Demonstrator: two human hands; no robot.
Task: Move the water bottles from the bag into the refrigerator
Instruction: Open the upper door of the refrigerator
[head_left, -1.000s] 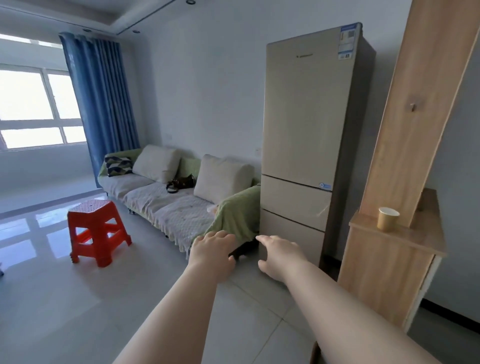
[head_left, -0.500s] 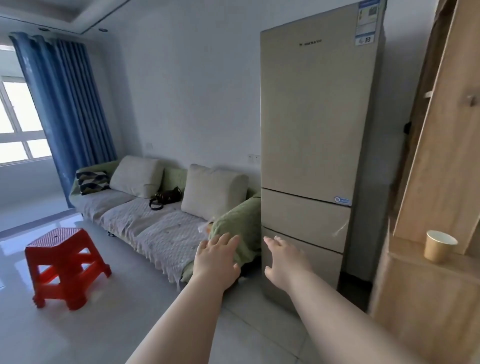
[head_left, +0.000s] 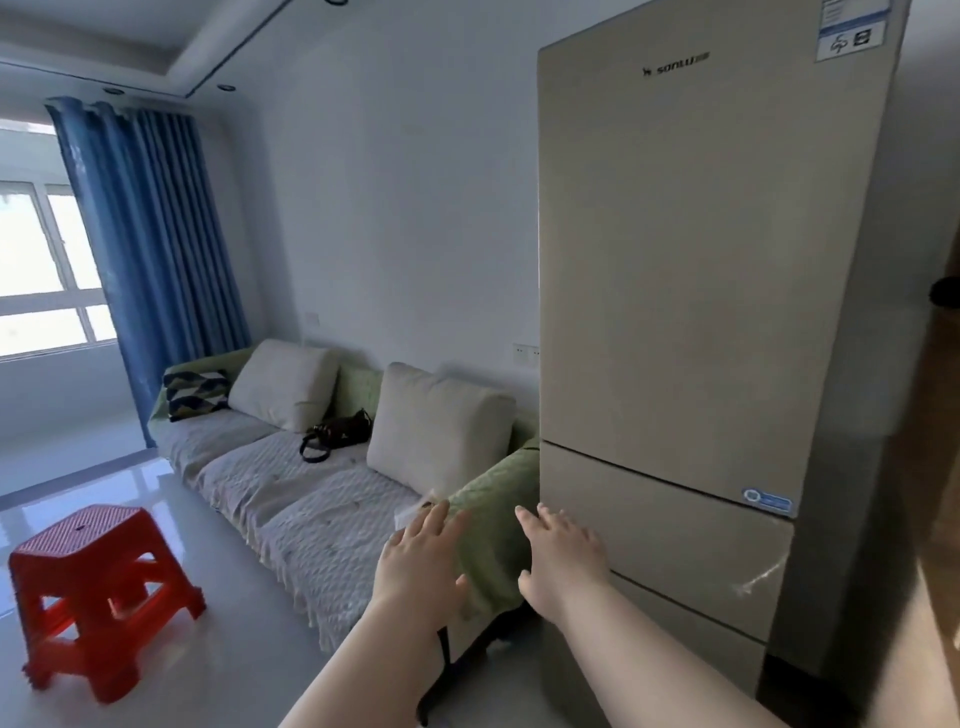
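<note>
**Reaching for the fridge, no bottles in sight**

Both hands stretch out empty, fingers spread: the left hand (head_left: 422, 564) before the sofa arm (head_left: 491, 525), the right hand (head_left: 563, 558) at the closed refrigerator (head_left: 691, 291), likely seeking its door edge. Neither bag nor water bottles show.

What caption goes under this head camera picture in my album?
Two empty hands, left and right, reach toward the closed tall beige refrigerator beside a green sofa.

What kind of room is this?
Most likely a home living room. There is a long green sofa with beige cushions, a tall beige refrigerator beside it, blue curtains at the window, and a red plastic stool on the shiny tiled floor.
</note>
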